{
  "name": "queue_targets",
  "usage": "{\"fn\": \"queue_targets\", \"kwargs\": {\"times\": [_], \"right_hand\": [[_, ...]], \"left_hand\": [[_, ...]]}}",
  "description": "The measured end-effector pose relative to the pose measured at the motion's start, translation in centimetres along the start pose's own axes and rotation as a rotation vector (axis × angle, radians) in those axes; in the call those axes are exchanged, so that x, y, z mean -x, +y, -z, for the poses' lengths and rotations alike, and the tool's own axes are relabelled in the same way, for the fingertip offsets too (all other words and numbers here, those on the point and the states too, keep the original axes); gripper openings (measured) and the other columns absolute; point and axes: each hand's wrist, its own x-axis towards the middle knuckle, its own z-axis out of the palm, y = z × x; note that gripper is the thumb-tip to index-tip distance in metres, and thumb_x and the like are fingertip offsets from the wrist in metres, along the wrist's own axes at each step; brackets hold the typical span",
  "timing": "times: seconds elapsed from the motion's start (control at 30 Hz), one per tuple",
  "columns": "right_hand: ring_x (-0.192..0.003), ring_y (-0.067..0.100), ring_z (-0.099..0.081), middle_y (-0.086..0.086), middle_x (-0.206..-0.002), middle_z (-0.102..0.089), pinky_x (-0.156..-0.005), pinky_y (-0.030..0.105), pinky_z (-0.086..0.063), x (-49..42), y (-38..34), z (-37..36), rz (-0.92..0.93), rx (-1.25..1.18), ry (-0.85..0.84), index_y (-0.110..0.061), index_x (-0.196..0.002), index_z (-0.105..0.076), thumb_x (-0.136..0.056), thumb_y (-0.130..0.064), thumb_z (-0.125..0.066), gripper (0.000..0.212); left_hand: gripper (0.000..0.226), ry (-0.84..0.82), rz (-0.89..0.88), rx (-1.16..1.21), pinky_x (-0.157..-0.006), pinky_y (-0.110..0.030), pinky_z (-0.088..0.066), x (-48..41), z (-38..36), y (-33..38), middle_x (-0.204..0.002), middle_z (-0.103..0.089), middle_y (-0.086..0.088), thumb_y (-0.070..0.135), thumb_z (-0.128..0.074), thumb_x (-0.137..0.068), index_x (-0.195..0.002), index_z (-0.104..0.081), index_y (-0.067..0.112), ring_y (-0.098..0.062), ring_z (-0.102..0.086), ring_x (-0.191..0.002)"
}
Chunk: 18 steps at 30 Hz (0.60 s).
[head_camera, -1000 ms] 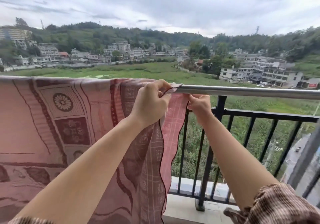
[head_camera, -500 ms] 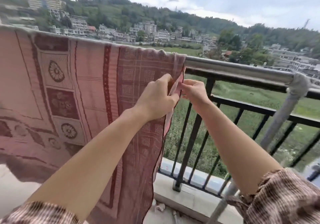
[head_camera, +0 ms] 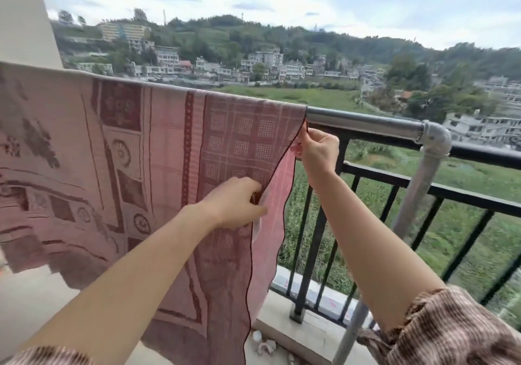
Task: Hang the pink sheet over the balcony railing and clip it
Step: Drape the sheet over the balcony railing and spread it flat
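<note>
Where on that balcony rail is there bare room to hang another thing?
Free: the steel rail from the right edge of the pink sheet to the elbow fitting. Crowded: leftward the sheet covers the rail to the picture's edge, and the left hand and right hand grip its edge.

Single head-worn view, wide-angle. It faces forward over the railing [head_camera: 363, 120] toward distant hills [head_camera: 225, 34], standing close behind it.
</note>
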Motion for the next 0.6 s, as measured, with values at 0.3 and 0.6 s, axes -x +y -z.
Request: {"fn": "queue_targets", "kwargs": {"times": [0.3, 0.6], "right_hand": [[-0.069, 0.015, -0.063, 0.006, -0.079, -0.072, -0.075, 0.042, -0.058, 0.7, 0.1, 1.6, -0.018, 0.249, -0.064, -0.013, -0.085, -0.076, -0.085, -0.026, -0.069, 0.015], [-0.06, 0.007, -0.064, 0.001, -0.075, -0.073, -0.064, 0.022, -0.055, 6.0, -6.8, 7.4, 0.281, 0.63, -0.143, -0.009, -0.089, -0.076, -0.083, -0.015, -0.07, 0.01]], "left_hand": [[0.016, 0.362, -0.033, 0.148, -0.066, -0.029, -0.049, -1.4, 3.7, 1.7, -0.077, -0.063, 0.011, 0.039, -0.058, -0.085, -0.082, -0.059, 0.024, -0.009, -0.06, -0.073], [0.035, 0.732, -0.148, 0.123, -0.06, -0.023, -0.037, -4.0, 3.4, 5.2, -0.091, -0.047, 0.002, 0.046, -0.061, -0.082, -0.091, -0.042, 0.018, -0.014, -0.048, -0.076]]}}
